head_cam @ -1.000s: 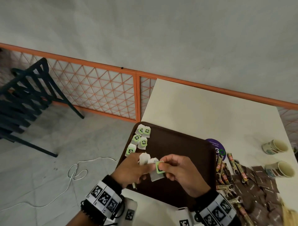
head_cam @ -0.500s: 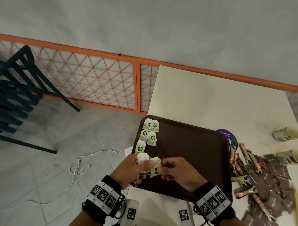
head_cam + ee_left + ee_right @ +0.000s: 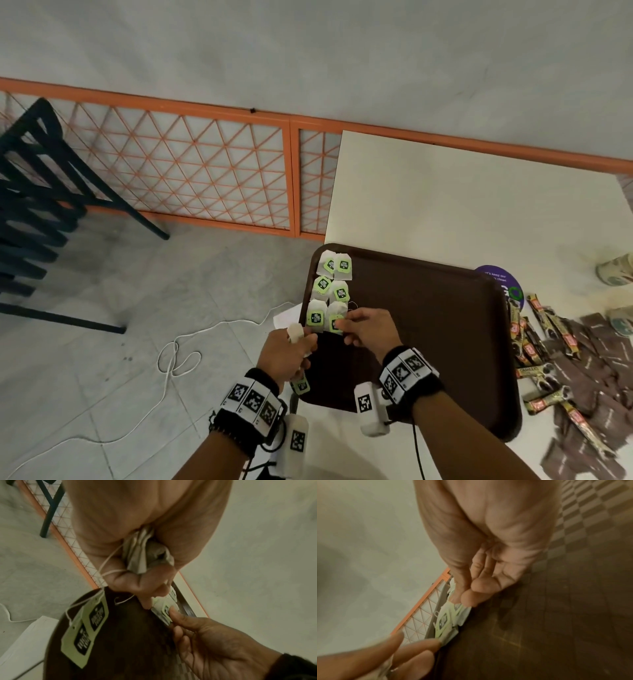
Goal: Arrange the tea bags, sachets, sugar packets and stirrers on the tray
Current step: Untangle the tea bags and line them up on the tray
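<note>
A dark brown tray [image 3: 428, 325] lies at the table's left edge. Several white tea bags with green tags [image 3: 334, 274] lie in two columns along its left side. My right hand [image 3: 342, 323] pinches the nearest tea bag of the right column [image 3: 335, 317] by its tag [image 3: 444, 620], down on the tray. My left hand [image 3: 305, 342] grips a bunch of tea bags [image 3: 145, 553]; their tags [image 3: 89, 627] hang on strings below the fist. One left finger [image 3: 145, 601] touches the tea bag being set down.
Stick sachets [image 3: 534, 342] and brown packets [image 3: 603, 373] lie heaped right of the tray, with paper cups [image 3: 616, 274] and a purple round sticker [image 3: 500, 281] behind them. Left of the table are the floor, a white cable [image 3: 178, 356], a dark chair [image 3: 37, 205] and an orange mesh fence [image 3: 191, 178].
Both hands moved forward to the tea bag rows. The tea bag held between them in the air has come down onto the tray beside the nearest one.
</note>
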{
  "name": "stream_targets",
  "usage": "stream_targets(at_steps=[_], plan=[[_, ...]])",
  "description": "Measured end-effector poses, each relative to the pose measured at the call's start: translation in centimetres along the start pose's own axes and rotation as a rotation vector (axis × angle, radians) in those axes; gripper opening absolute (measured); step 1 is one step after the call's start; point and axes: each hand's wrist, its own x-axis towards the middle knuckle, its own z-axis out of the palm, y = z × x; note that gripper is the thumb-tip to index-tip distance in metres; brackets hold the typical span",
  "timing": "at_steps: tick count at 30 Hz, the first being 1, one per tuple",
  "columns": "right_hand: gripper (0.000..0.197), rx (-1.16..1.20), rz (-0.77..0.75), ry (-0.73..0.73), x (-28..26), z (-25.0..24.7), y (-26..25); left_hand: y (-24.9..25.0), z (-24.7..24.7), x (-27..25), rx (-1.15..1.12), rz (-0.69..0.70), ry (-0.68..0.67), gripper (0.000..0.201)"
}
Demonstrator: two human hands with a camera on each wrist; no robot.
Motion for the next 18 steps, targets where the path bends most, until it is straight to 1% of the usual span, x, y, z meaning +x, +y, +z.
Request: stream_targets(at_steps=[4, 6, 7, 8, 9, 10, 11, 12, 13, 14, 16, 17, 18], plan=[[0.031, -0.142, 0.007, 0.127, -0.1, 0.4, -0.1, 0.4, 0.1, -0.1, -0.065, -0.040, -0.025, 0.019], [0.034, -0.214, -0.049, 0.177, -1.2, 0.1, -0.5, 1.1, -0.5, -0.9, -0.128, -0.070, -0.094, 0.023], [0.030, -0.258, -0.114, 0.179, -2.0, -0.1, -0.8, 1.6, -0.7, -1.5, -0.165, -0.076, -0.155, 0.024], [0.022, -0.313, -0.203, 0.128, -2.9, -0.4, -1.1, 2.4, -0.9, -2.4, -0.202, -0.075, -0.228, 0.026], [0.014, -0.373, -0.303, 0.015, -3.8, -0.6, -1.5, 3.4, -0.9, -3.4, -0.229, -0.065, -0.306, 0.026], [0.024, -0.447, -0.379, -0.146, -5.1, -0.8, -2.0, 4.5, -0.9, -4.5, -0.237, -0.046, -0.383, 0.025], [0.036, -0.540, -0.418, -0.316, -6.4, -1.0, -2.5, 5.7, -0.6, -5.6, -0.231, -0.020, -0.454, 0.025], [0.040, -0.632, -0.417, -0.440, -7.8, -1.2, -3.4, 7.0, -0.4, -6.7, -0.225, 0.007, -0.518, 0.024], [0.038, -0.678, -0.401, -0.516, -9.0, -1.5, -4.3, 8.2, -0.1, -7.5, -0.230, 0.033, -0.577, 0.024], [0.036, -0.652, -0.370, -0.585, -10.0, -2.0, -4.9, 9.3, 0.2, -8.3, -0.251, 0.053, -0.631, 0.024], [0.038, -0.425, -0.333, -0.748, -11.9, -3.1, -5.7, 11.2, 0.4, -9.4, -0.344, 0.084, -0.716, 0.023], [0.036, -0.303, -0.341, -0.802, -12.9, -3.7, -6.0, 11.9, 0.4, -9.6, -0.400, 0.094, -0.759, 0.022], [0.026, -0.214, -0.376, -0.826, -13.8, -4.2, -5.7, 12.6, 0.3, -9.8, -0.460, 0.100, -0.813, 0.021]])
